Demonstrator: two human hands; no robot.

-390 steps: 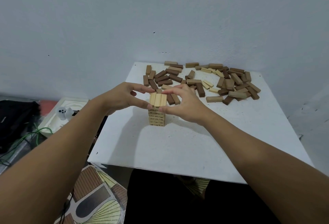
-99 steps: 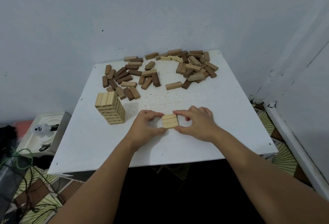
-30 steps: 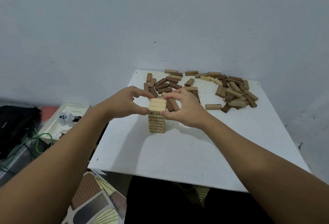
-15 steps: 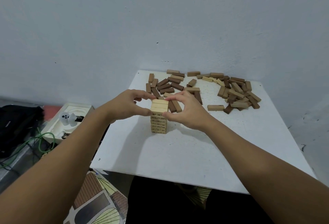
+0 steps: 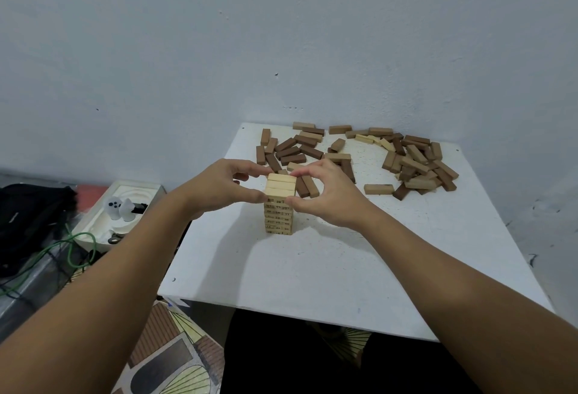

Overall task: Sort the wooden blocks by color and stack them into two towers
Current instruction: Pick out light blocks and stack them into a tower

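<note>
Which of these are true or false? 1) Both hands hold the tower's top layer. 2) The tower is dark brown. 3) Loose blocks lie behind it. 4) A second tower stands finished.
1) True: the left hand and right hand pinch the top layer of the pale block tower.
2) False: it is pale wood.
3) True: loose blocks lie scattered at the far side of the white table.
4) False: only one tower stands.

Tower point(image 5: 279, 203): pale, matt, smooth wood. Behind the tower, loose blocks point(image 5: 413, 162) of darker matt wood. Table point(image 5: 328, 265): matt white, speckled.
</note>
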